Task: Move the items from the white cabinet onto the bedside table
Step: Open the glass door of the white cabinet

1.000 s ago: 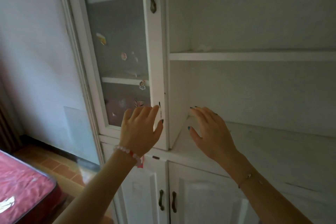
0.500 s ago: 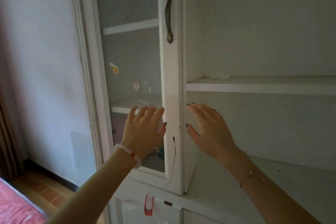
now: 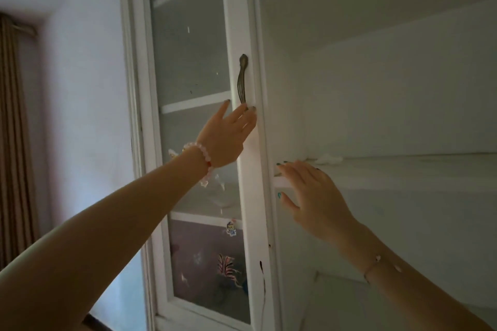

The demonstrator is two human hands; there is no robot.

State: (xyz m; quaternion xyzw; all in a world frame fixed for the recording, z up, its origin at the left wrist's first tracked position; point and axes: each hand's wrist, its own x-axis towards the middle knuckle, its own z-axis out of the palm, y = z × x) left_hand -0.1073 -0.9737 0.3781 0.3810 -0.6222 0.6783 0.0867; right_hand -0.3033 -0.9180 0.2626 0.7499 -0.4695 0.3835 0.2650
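White cabinet [image 3: 376, 94] — L hand [image 3: 224, 140] fingers [image 3: 238, 115] straight at door handle [image 3: 241, 80] base, R hand [image 3: 313, 196] spread, holding nothing.

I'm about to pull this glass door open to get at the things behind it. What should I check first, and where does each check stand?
1. Left hand grips door handle: not ok; straight fingers only reach its lower end.
2. Right hand free: ok; open, holding nothing.
3. Right hand out of the swing of the door: cannot tell; it hovers close beside its edge.
4. Things behind the glass identified: cannot tell; dim shapes only.
5. Open shelf emptied: not ok; a small white thing lies on it.
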